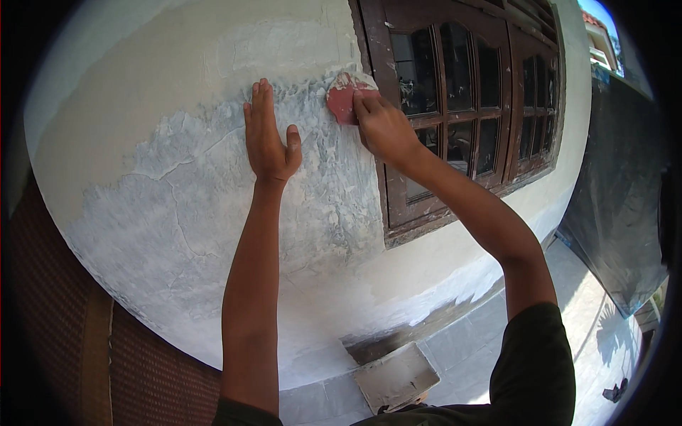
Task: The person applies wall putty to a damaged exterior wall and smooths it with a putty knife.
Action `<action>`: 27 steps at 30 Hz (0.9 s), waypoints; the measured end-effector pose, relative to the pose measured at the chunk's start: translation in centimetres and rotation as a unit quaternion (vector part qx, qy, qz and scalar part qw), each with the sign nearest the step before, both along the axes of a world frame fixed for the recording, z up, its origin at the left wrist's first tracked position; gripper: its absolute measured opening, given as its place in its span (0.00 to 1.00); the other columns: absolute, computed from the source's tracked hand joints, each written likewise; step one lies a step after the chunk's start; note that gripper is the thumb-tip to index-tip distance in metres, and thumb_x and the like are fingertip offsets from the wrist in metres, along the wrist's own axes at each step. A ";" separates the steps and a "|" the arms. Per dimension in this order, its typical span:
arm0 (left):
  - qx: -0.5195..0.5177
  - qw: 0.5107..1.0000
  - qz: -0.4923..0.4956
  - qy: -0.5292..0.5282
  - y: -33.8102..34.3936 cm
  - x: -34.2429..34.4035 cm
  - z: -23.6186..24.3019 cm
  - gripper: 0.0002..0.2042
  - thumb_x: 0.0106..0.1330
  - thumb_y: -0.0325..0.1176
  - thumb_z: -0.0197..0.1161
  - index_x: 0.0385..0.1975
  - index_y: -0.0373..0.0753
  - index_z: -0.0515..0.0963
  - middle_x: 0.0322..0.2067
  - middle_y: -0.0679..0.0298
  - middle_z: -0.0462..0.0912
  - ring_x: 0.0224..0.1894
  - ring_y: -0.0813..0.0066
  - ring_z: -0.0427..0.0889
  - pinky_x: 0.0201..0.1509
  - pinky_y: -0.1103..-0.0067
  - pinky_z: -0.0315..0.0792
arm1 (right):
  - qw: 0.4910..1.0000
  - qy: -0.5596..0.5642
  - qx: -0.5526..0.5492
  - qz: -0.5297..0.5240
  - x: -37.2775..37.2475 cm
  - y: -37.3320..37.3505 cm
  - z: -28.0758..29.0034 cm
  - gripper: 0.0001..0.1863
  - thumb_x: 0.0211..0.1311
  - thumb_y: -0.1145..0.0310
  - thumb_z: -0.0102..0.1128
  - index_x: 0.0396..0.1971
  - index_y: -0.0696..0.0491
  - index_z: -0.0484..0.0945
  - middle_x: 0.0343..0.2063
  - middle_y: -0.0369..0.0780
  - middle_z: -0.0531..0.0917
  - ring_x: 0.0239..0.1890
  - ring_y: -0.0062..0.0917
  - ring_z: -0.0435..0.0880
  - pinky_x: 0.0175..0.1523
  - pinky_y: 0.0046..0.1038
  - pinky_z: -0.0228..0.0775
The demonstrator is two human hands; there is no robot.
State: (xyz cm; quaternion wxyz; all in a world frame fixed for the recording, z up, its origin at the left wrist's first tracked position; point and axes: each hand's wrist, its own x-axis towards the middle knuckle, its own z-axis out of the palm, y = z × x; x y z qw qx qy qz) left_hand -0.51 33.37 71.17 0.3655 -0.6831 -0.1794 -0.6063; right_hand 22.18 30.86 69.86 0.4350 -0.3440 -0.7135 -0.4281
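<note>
One red scraper (342, 103), gripped in right hand (386, 130), worked up at the patchy wall (202, 220): 10 o'clock from that hand, 2 o'clock from left hand (271, 145). Two hands total. Left empty, opened flat, thumb out; can't tell if it touches. One window (508, 121), right hand's 2 o'clock. One tray (386, 363), its 6 o'clock.

A flat red scraper (342, 105) in the right hand (387, 131) is at the left edge of the brown wooden-framed window (460, 113) in the whitish plaster wall (192, 206); the left hand (271, 142) is farther left. Near lies a grey rectangular tray (371, 383).
</note>
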 end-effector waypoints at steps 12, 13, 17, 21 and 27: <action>-0.008 1.000 0.007 0.005 0.8 0.6 0.2 0.35 0.72 0.56 0.36 0.69 0.32 0.55 0.69 0.51 0.60 0.73 0.51 0.54 0.74 0.54 0.44 | 0.995 0.074 0.061 0.023 1.0 2.6 4.7 0.19 0.51 0.80 0.56 0.46 0.62 0.75 0.36 0.49 0.80 0.36 0.47 0.81 0.41 0.41 0.77; -0.009 1.000 0.011 0.003 0.7 0.2 0.0 0.35 0.72 0.55 0.37 0.69 0.32 0.55 0.69 0.51 0.60 0.73 0.51 0.54 0.74 0.54 0.44 | 0.998 0.053 0.028 0.011 0.1 2.0 2.2 0.15 0.51 0.80 0.55 0.41 0.63 0.74 0.35 0.49 0.80 0.38 0.47 0.81 0.42 0.42 0.77; -0.012 1.000 0.022 0.005 0.2 -0.3 -0.1 0.34 0.71 0.53 0.38 0.69 0.32 0.55 0.69 0.50 0.60 0.73 0.51 0.54 0.74 0.55 0.44 | 0.989 0.016 -0.023 0.144 -1.5 -1.7 -1.0 0.11 0.50 0.80 0.56 0.36 0.62 0.74 0.33 0.49 0.80 0.40 0.46 0.81 0.42 0.42 0.77; -0.013 0.999 0.029 0.013 0.1 0.0 0.1 0.34 0.70 0.51 0.41 0.68 0.31 0.56 0.69 0.50 0.60 0.73 0.51 0.55 0.73 0.54 0.47 | 0.984 0.075 0.083 0.138 -0.3 -1.4 8.0 0.11 0.50 0.78 0.57 0.36 0.60 0.75 0.33 0.47 0.80 0.40 0.43 0.82 0.41 0.42 0.77; -0.012 1.000 0.025 0.012 0.4 0.8 0.3 0.33 0.70 0.49 0.42 0.68 0.31 0.56 0.69 0.49 0.59 0.73 0.51 0.55 0.73 0.54 0.47 | 0.981 0.011 0.180 0.070 1.7 3.1 12.3 0.12 0.51 0.79 0.55 0.38 0.60 0.76 0.36 0.45 0.80 0.43 0.41 0.81 0.40 0.39 0.79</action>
